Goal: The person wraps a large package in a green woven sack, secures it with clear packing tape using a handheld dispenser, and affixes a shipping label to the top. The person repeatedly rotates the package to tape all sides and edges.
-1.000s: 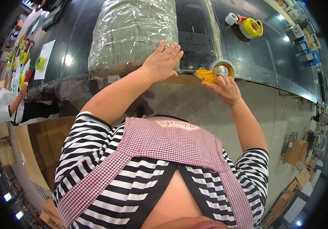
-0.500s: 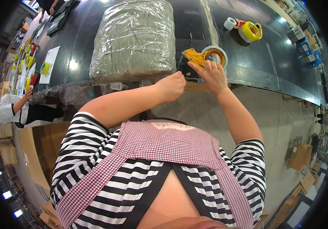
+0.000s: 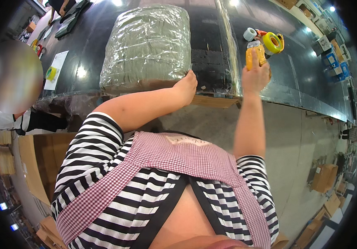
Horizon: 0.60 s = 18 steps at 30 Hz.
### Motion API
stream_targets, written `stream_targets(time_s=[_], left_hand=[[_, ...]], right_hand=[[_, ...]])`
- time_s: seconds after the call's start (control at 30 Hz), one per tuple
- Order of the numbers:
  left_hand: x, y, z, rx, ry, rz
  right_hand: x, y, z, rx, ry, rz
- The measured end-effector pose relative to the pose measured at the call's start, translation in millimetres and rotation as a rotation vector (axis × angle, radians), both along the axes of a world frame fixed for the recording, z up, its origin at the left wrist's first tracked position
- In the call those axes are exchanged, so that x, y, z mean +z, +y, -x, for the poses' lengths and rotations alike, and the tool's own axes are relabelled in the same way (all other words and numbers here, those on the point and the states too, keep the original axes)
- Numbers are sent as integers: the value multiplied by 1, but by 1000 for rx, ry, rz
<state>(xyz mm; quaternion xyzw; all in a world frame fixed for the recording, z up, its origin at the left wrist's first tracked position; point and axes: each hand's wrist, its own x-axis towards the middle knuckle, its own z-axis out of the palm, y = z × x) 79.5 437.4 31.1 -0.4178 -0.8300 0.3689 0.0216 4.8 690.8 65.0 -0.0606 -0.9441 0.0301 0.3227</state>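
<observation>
A large bundle wrapped in clear plastic film (image 3: 149,45) lies on the dark table (image 3: 211,70). My left hand (image 3: 185,86) rests at the bundle's near right corner, with the fingers curled against the film. My right hand (image 3: 256,76) is raised over the table to the right of the bundle. It grips a yellow tape dispenser (image 3: 254,54). A shiny strip of clear tape or film (image 3: 230,54) runs across the table between the bundle and that hand.
A second yellow tape dispenser (image 3: 273,42) and a small white roll (image 3: 249,33) lie just beyond my right hand. Papers and small items (image 3: 54,70) sit at the table's left end, near another person (image 3: 8,118). Cardboard boxes (image 3: 323,178) stand on the floor at the right.
My left hand has moved left from the dispenser to the bundle's corner. My right hand has carried the dispenser up and to the right, away from the table's near edge.
</observation>
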Motion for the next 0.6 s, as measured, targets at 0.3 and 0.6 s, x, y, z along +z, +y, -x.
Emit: stream_targets(time_s=[0.3, 0.6], left_hand=[[52, 38, 57, 312, -387, 233], [70, 22, 49, 228, -251, -50]], right_hand=[[-25, 41, -9, 276, -276, 122], [-57, 115, 23, 205, -335, 97]])
